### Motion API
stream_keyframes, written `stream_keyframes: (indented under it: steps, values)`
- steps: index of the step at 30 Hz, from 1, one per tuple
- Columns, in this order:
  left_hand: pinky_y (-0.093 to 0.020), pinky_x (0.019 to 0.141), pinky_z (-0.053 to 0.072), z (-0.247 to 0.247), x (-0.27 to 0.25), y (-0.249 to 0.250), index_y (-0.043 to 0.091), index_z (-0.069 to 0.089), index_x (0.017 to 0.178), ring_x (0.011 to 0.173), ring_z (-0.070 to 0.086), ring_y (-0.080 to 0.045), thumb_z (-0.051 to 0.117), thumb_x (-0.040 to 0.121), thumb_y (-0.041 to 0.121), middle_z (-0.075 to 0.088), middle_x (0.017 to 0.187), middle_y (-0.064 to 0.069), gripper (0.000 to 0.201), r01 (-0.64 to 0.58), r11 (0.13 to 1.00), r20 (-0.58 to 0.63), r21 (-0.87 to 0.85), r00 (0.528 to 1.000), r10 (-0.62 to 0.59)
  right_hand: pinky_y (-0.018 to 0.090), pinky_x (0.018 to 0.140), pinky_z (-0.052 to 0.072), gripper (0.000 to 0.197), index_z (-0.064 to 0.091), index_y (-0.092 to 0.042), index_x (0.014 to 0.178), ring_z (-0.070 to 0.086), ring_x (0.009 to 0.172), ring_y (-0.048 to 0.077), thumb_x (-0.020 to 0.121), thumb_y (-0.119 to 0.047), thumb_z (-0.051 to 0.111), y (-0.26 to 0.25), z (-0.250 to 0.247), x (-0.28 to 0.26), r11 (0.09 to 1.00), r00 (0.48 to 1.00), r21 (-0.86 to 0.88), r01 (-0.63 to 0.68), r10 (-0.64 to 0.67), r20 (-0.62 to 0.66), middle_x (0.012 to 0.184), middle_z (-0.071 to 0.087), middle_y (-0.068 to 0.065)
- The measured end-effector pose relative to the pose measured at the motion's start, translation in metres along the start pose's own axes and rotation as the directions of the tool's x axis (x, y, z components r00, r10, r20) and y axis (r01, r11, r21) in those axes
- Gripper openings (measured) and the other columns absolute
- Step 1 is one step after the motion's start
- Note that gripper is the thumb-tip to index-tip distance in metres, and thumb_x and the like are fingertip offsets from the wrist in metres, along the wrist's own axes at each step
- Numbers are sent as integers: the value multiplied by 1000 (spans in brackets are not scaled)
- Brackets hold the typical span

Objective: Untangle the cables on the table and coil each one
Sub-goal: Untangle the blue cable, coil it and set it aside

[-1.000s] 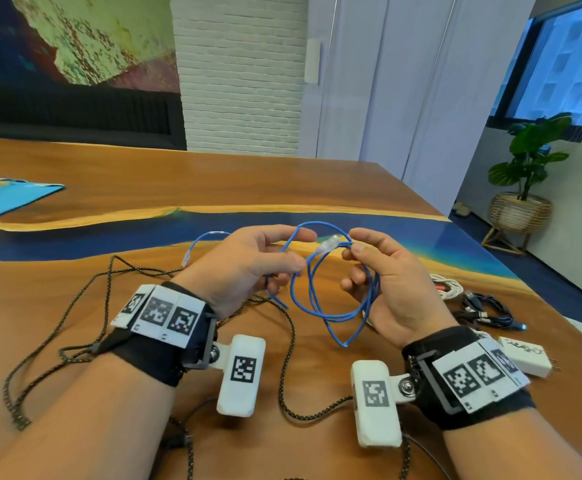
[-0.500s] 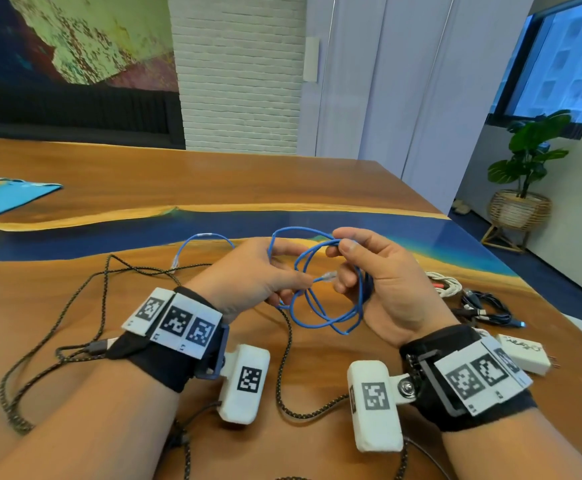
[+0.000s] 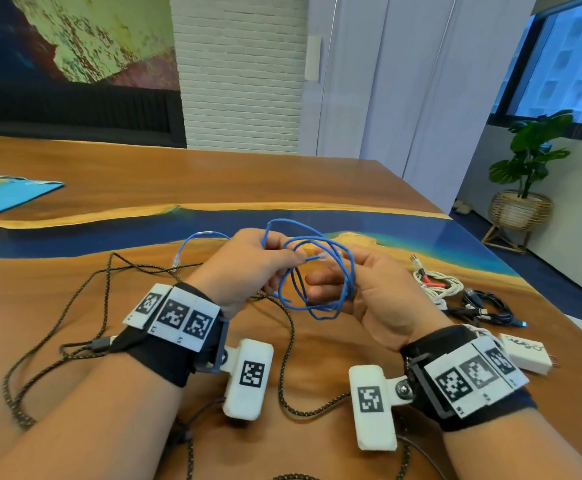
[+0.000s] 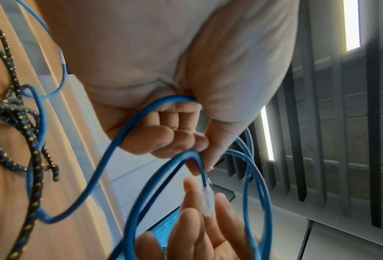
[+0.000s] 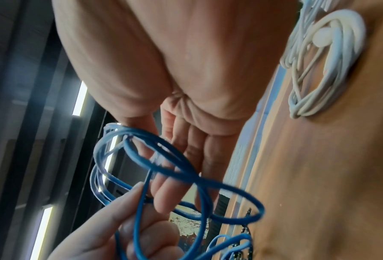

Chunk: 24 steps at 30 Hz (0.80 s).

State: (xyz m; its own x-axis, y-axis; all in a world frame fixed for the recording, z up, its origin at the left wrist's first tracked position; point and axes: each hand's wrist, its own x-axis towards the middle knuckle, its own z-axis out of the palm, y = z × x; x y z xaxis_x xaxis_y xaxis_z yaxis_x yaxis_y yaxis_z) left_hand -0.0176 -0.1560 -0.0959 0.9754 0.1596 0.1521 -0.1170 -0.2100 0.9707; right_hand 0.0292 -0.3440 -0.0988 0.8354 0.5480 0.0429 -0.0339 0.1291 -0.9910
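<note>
A thin blue cable (image 3: 317,308) is wound into a few loops that hang above the table, round my right hand (image 3: 331,278) between thumb and bent fingers. My left hand (image 3: 296,259) pinches the cable just behind its clear plug (image 3: 322,256), which points across the loops. In the left wrist view the left hand (image 4: 199,165) pinches the strand with the plug (image 4: 208,195) in front of the right fingers. The right wrist view shows the loops (image 5: 174,168) crossing my right hand (image 5: 174,167). The cable's other plug (image 3: 177,263) lies on the table.
A black braided cable (image 3: 109,271) sprawls over the wooden table (image 3: 213,174) under and left of my hands. At the right lie a coiled white cable (image 3: 438,285), a coiled black cable (image 3: 487,303) and a white charger (image 3: 528,353). A blue sheet (image 3: 2,199) sits far left.
The plug end went from my right fingertips to my left hand, which now pinches the cable behind it. The loops have spread wider and my right fingers have loosened.
</note>
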Motion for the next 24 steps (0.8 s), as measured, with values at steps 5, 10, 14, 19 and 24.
stream_keyframes:
  steps: [5, 10, 14, 19, 24]
  values:
    - [-26, 47, 36, -4, -2, 3, 11, 63, 71, 50, 42, -16, 73, 92, 19, 47, 57, -2, 25, 50, 998, -7, 24, 999, -50, 36, 61, 62, 15, 65, -1, 105, 67, 58, 20, 104, -8, 52, -2, 1, 4, 993, 983, 92, 70, -53, -175, 73, 70, 10]
    - [-30, 50, 20, -18, 1, 10, 16, 50, 69, 55, 26, -17, 64, 91, 15, 28, 58, 4, 26, 96, 981, -224, -166, 965, -132, 33, 64, 62, 8, 54, -10, 106, 67, 61, 17, 107, -11, 46, -10, -28, 13, 861, 868, 432, 268, -21, -496, 79, 66, 10]
    - [-28, 45, 26, -18, -1, 12, 16, 53, 72, 55, 36, -15, 65, 89, 19, 39, 67, 2, 21, 88, 977, -228, -194, 965, -132, 35, 74, 63, 7, 56, -10, 108, 66, 71, 19, 106, -9, 49, -7, -35, 14, 857, 829, 419, 300, -17, -559, 85, 64, 10]
    - [-27, 45, 24, -14, -5, 12, 15, 59, 67, 49, 36, -15, 62, 96, 30, 54, 69, -3, 33, 87, 992, -114, -91, 989, -97, 45, 86, 56, 9, 65, -19, 99, 66, 99, 29, 101, -12, 59, 2, -34, 17, 981, 885, 149, 121, -39, -463, 104, 65, 8]
    - [-19, 38, 25, -7, -5, 13, 10, 64, 76, 40, 31, -9, 60, 102, 28, 47, 57, 0, 33, 70, 997, -63, 18, 996, -69, 46, 97, 53, 30, 67, -14, 115, 72, 100, 30, 98, -36, 59, -7, -14, 5, 980, 970, 121, 158, -131, -204, 108, 76, 9]
